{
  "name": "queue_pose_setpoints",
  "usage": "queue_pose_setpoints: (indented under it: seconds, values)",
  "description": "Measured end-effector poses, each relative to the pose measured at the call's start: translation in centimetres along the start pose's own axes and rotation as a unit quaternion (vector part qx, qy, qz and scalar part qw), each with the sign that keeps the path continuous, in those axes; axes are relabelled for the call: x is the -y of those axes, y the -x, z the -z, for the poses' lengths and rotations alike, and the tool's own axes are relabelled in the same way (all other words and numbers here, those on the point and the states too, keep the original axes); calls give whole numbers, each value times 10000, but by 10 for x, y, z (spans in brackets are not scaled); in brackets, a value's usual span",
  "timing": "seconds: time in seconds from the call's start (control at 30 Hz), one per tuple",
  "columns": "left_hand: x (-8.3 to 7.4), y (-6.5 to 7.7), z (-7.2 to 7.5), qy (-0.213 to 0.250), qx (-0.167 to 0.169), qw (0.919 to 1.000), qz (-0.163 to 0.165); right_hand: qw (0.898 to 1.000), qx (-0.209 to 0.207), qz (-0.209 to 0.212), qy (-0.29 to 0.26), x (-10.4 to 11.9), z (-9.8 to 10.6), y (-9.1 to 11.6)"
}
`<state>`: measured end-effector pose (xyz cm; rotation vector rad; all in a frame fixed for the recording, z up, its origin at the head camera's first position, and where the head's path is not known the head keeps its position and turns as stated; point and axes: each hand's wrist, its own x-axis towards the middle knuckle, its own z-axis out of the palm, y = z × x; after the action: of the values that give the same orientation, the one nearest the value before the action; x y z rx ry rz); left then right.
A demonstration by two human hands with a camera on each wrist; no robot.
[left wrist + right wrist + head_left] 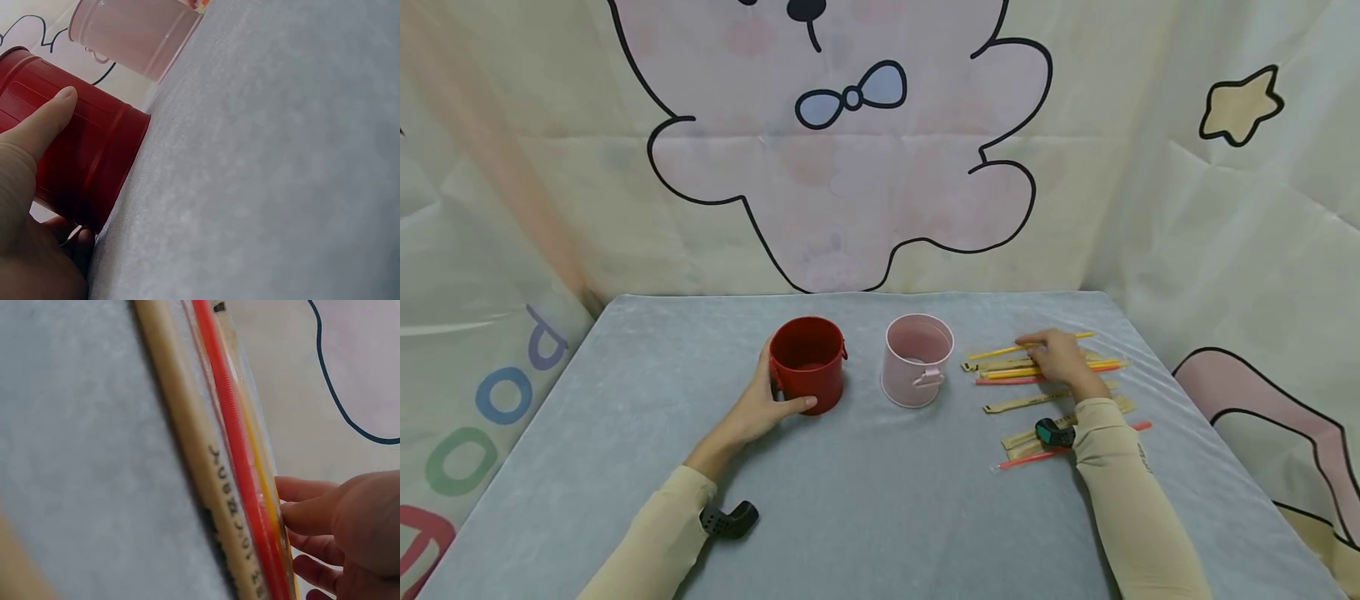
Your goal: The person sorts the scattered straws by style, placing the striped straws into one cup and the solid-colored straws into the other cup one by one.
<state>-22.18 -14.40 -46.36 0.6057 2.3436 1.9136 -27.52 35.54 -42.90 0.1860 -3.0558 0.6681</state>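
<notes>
In the head view, the left forearm [658, 529] slants up from the bottom edge, left of centre, to the left hand [762, 406], its thumb spread wide from its curved fingers, while the right forearm [1138, 500] rises at lower right to the right hand [1062, 360], bent leftward at the wrist. The right wrist view, at lower right, shows the thumb [310, 514] close below the index finger [303, 487], the other fingers loosely bent.
</notes>
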Motion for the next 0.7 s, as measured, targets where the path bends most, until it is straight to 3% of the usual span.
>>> queue_pose_setpoints:
  seconds: [0.13, 0.3, 0.47, 0.7]
  values:
    - [0, 0, 0, 2, -12, 10000, 19, 9989, 2, -444, -128, 1, -1, 0]
    - [-1, 0, 0, 35, -7, 10000, 44, 9977, -113, -622, -227, 0, -1, 1]
    - [-2, 0, 0, 41, 3, 10000, 65, 9977, -216, -604, -208, -4, -1, 0]
    - [-1, 0, 0, 52, 24, 10000, 17, 9985, -380, -254, -316, -5, 1, 0]
